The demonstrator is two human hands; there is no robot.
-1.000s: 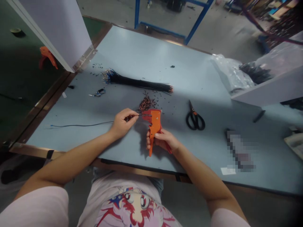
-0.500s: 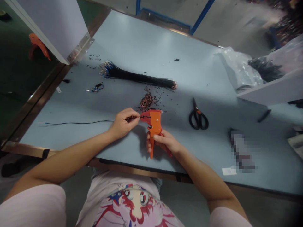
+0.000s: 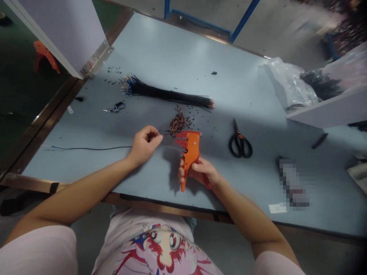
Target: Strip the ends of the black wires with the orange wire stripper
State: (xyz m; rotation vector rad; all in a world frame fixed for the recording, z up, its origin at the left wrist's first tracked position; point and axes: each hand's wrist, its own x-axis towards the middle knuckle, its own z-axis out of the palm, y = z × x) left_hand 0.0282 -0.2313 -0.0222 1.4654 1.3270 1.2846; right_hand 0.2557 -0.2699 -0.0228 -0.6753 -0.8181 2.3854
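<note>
My left hand (image 3: 145, 145) is closed on one end of a thin black wire (image 3: 94, 148); its tip at my fingers is too small to make out. The rest of the wire trails left over the table to a blue terminal. My right hand (image 3: 200, 172) grips the handles of an orange and red wire stripper (image 3: 191, 147), held upright. A small gap parts the stripper's jaws from my left fingertips. Just behind the jaws lies a heap of stripped scraps (image 3: 177, 123). Further back rests a bundle of black wires (image 3: 169, 94) with blue terminals at its left end.
Black-handled scissors (image 3: 240, 143) lie right of the stripper. A few loose terminals (image 3: 116, 107) are at the left. A blurred-out object (image 3: 293, 181) and a white label (image 3: 277, 208) lie at the right. Clear plastic bags (image 3: 295, 84) stand behind a white panel (image 3: 321, 110).
My left hand has drawn the wire leftward out of the stripper's jaws. The stripper in my right hand has shifted slightly right.
</note>
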